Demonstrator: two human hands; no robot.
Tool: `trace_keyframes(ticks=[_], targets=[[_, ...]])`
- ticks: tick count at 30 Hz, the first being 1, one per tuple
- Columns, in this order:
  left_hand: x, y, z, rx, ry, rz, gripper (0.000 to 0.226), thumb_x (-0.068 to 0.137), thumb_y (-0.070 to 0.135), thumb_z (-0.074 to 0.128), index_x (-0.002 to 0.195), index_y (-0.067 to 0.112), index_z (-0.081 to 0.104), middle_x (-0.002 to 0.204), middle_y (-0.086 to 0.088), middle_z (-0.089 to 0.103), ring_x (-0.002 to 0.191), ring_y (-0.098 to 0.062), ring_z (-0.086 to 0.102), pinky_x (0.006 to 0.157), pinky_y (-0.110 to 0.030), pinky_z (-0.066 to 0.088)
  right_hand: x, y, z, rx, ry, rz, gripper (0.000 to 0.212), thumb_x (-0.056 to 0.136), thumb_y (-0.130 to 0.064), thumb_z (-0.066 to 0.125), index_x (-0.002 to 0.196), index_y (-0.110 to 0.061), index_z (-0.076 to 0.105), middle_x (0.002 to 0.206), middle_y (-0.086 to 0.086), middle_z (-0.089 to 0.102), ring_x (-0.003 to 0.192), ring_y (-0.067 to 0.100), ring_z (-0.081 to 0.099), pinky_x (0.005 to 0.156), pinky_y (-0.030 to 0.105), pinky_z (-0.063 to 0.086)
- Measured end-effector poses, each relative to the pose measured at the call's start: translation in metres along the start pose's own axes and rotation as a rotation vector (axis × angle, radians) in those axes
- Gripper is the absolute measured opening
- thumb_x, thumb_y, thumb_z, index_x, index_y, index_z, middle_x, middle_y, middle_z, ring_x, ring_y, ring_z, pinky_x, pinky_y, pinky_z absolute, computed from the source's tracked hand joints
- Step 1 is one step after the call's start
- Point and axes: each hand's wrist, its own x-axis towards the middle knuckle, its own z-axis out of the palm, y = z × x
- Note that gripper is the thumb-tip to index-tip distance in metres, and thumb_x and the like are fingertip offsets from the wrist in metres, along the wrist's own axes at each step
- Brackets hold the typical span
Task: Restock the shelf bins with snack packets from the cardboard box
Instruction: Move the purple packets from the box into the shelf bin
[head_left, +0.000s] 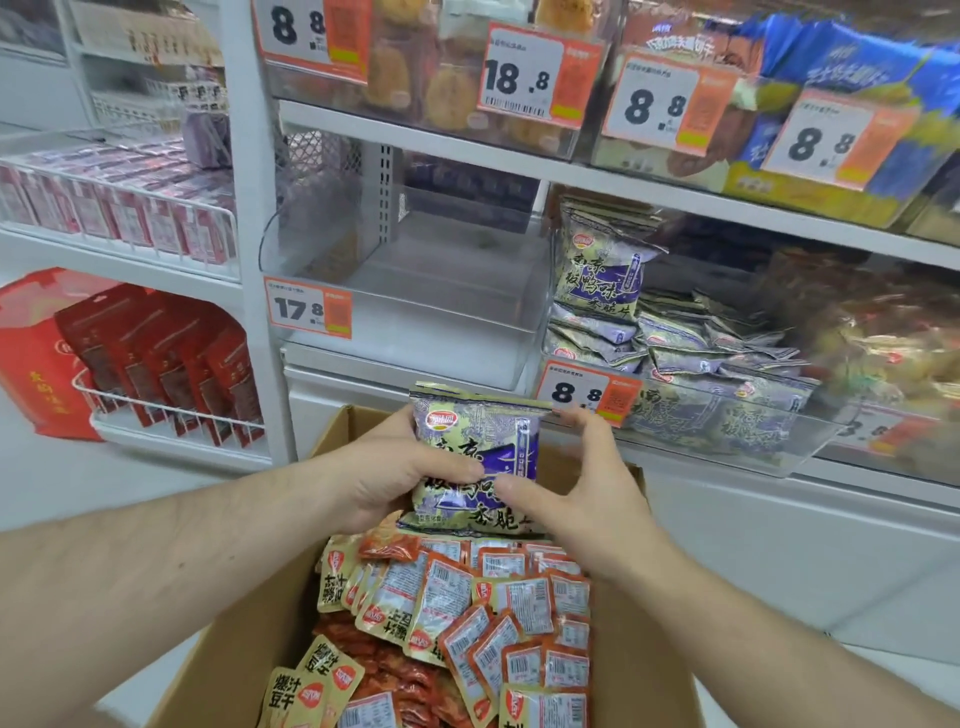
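Nearest, at 6 o'clock: open brown cardboard box (639, 670), loaded with small orange-and-white foil snack packets (467, 613) — loose heap, many back-side up showing barcodes, a few yellow-faced ones at 7 o'clock.

Above the box's far end, frame centre: purple-and-silver foil snack packet with a red oval logo (475, 457), upright, printed face toward the camera, held clear of the heap. Left hand (384, 478) wraps its left edge, thumb across the front, other fingers behind. Right hand (582, 483) takes the right edge, thumb on the front near the packet's middle, index finger curled up by the top right corner. Both hands closed on the same packet; thumb tips nearly meet.

Behind, at 1–2 o'clock: clear plastic shelf bin with an orange "8.8" price tag (800, 441), part full of matching purple packets (691, 353) — one stands upright at the bin's left rear, the rest lie flat.

At 12 o'clock, just left of that bin: clear plastic bin tagged "17.8" (447, 306), nothing inside.

Next shelf up, 12 to 2 o'clock: clear bins of brown and blue packs (831, 78), tagged 18.8 and 8.8.

At 9–10 o'clock: white wire racks (171, 410) with red boxed goods.
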Motion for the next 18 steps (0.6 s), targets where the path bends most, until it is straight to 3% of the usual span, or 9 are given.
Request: trace_keyframes(ticks=[2,3,5,7,9,13,14,16,18], targets=[[-0.001,0.006,0.008,0.032,-0.058,0.01,0.078,0.058,0.0,0.085,0.13,0.008,0.054,0.112,-0.015,0.073,0.103,-0.032,0.071,0.083,-0.042,0.059,0.008,-0.004,-0.01,0.131,-0.158,0.12,0.128,0.045,-0.069,0.077,0.151,-0.024,0.022,0.129,-0.02,0.047,0.118,0.0,0.049,0.093,0.017,0.04],[-0.001,0.009,0.013,0.038,-0.08,0.02,0.078,0.057,0.002,0.084,0.13,0.008,0.055,0.114,-0.016,0.072,0.105,-0.033,0.07,0.085,-0.043,0.059,0.012,-0.003,-0.014,0.185,-0.224,0.15,0.124,0.044,-0.065,0.078,0.147,-0.018,0.028,0.122,-0.02,0.057,0.108,-0.003,0.059,0.086,0.012,0.045],[0.0,0.016,0.022,0.016,-0.117,0.037,0.07,0.062,0.004,0.079,0.128,0.006,0.057,0.114,-0.018,0.071,0.105,-0.035,0.07,0.08,-0.039,0.06,0.017,0.0,-0.021,0.295,-0.291,0.166,0.096,0.055,-0.048,0.084,0.134,-0.009,0.046,0.104,-0.014,0.072,0.09,-0.002,0.069,0.074,0.011,0.05],[0.004,0.025,0.033,-0.022,-0.139,0.032,0.066,0.064,0.007,0.077,0.127,0.005,0.058,0.112,-0.019,0.072,0.098,-0.033,0.071,0.072,-0.036,0.059,0.019,0.002,-0.029,0.392,-0.28,0.169,0.064,0.07,-0.026,0.087,0.125,-0.01,0.057,0.103,-0.003,0.076,0.094,0.01,0.072,0.079,0.02,0.053],[0.008,0.037,0.05,-0.045,-0.154,0.024,0.066,0.066,0.008,0.082,0.127,0.006,0.058,0.11,-0.018,0.073,0.093,-0.031,0.073,0.068,-0.036,0.059,0.019,0.002,-0.043,0.506,-0.244,0.187,0.045,0.075,-0.01,0.08,0.117,-0.009,0.064,0.104,0.005,0.076,0.093,0.018,0.072,0.081,0.028,0.056],[0.026,0.064,0.093,0.019,-0.122,0.011,0.035,0.081,0.017,0.077,0.113,0.011,0.063,0.097,-0.01,0.077,0.082,-0.023,0.075,0.064,-0.029,0.06,0.025,0.001,-0.085,0.671,-0.227,0.299,0.03,0.066,-0.013,0.077,0.096,-0.009,0.076,0.102,0.016,0.075,0.085,0.026,0.073,0.081,0.037,0.058],[0.031,0.07,0.104,0.034,-0.119,0.007,0.031,0.084,0.021,0.077,0.111,0.013,0.063,0.096,-0.008,0.077,0.084,-0.023,0.075,0.068,-0.03,0.061,0.027,0.001,-0.097,0.674,-0.234,0.332,0.028,0.063,-0.016,0.078,0.09,-0.009,0.078,0.101,0.016,0.075,0.083,0.027,0.073,0.082,0.039,0.058],[0.046,0.078,0.121,0.095,-0.107,0.021,0.04,0.081,0.041,0.078,0.111,0.019,0.064,0.098,0.001,0.077,0.096,-0.026,0.073,0.091,-0.038,0.057,0.034,0.002,-0.12,0.674,-0.221,0.363,0.035,0.061,-0.019,0.076,0.093,-0.007,0.077,0.103,0.017,0.074,0.083,0.029,0.072,0.079,0.04,0.058],[0.064,0.088,0.132,0.185,-0.031,0.094,0.036,0.086,0.058,0.065,0.105,0.027,0.064,0.095,0.013,0.073,0.093,-0.017,0.065,0.101,-0.038,0.048,0.045,0.005,-0.146,0.676,-0.153,0.371,0.038,0.064,-0.022,0.073,0.099,-0.007,0.076,0.106,0.016,0.074,0.085,0.03,0.07,0.075,0.038,0.058]])
